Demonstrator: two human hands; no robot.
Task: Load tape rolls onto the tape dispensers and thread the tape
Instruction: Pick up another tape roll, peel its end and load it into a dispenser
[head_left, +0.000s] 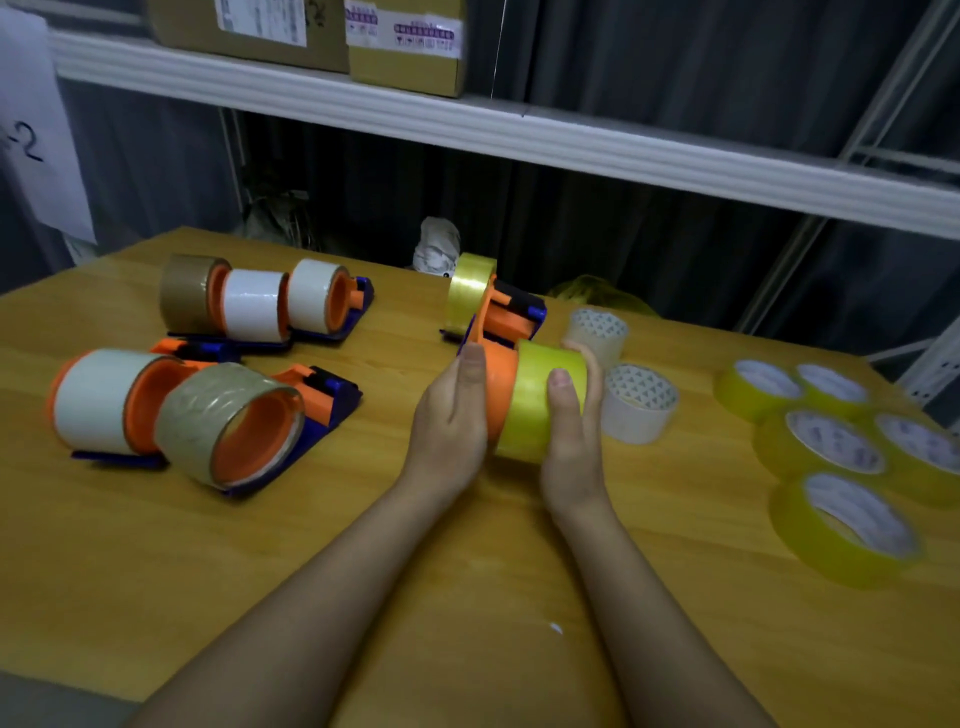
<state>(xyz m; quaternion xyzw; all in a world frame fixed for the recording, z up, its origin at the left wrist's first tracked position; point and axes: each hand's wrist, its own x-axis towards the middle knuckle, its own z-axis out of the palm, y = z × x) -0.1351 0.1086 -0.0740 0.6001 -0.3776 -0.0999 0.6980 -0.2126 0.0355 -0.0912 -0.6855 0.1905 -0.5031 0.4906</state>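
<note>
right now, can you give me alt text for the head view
Two bare hands press a yellow tape roll onto an orange dispenser on a wooden table: left hand on the dispenser, right hand gripping the roll. Loaded dispensers sit left, spare yellow rolls right.

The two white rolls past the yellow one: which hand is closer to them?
Right. The right hand grips the yellow roll just beside the white rolls; the left hand is on the orange dispenser's far side.
</note>
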